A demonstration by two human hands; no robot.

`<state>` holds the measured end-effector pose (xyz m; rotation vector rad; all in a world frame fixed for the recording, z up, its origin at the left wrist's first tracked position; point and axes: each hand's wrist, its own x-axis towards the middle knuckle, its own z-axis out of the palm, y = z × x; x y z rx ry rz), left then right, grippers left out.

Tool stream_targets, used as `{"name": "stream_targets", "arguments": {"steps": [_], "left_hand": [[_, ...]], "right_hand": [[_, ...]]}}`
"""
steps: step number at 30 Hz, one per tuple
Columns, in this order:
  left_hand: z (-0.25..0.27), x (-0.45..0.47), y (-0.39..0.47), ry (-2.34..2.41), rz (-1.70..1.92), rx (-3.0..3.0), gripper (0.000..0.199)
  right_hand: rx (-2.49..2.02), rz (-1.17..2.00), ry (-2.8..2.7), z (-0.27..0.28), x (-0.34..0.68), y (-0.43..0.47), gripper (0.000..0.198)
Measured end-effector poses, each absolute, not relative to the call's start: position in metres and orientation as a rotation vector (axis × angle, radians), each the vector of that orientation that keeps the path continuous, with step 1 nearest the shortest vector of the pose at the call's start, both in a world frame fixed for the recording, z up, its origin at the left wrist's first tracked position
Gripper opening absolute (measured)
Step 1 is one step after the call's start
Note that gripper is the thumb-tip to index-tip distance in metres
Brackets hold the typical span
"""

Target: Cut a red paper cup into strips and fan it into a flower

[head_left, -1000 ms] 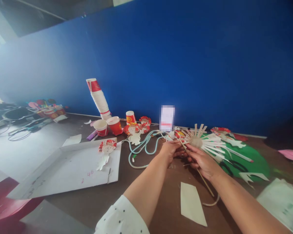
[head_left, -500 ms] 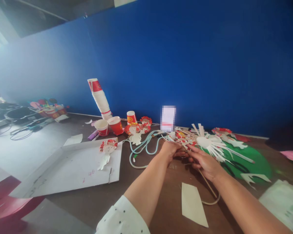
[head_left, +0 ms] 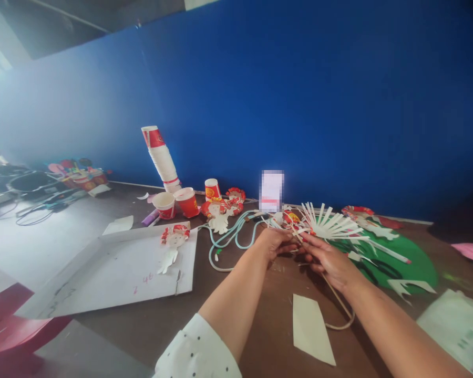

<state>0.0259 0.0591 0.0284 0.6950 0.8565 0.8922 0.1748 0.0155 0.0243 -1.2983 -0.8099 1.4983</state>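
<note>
My left hand and my right hand meet at the middle of the table, their fingers closed in a pinch on a paper cup cut into strips. Its white strips fan out to the right above my right hand. Red and white strips with a yellow print show just beyond my fingertips. The exact grip is partly hidden by the fingers. A tan cord loops out beneath my right hand. Below my hands lies a cream piece of paper.
Scissors with black handles rest on a green disc at right. Stacked paper cups lean against the blue partition. Paper figures lie on a white box lid and beside a pale blue cable.
The cut cup has turned in my fingers: its white strips now spread upward and right like a fan, uncovering more of the scissors. Both hands stay in nearly the same place.
</note>
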Motion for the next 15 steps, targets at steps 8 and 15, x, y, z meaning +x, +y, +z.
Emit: {"name": "stream_targets", "arguments": {"steps": [8, 15], "left_hand": [[0.0263, 0.0263, 0.0604, 0.845, 0.910, 0.697, 0.005], [0.0247, 0.0270, 0.0594, 0.834, 0.931, 0.714, 0.004]], "right_hand": [[-1.311, 1.470, -0.850, 0.0270, 0.1748, 0.0138, 0.047], [-1.335, 1.458, -0.872, 0.0268, 0.1733, 0.0124, 0.048]]}}
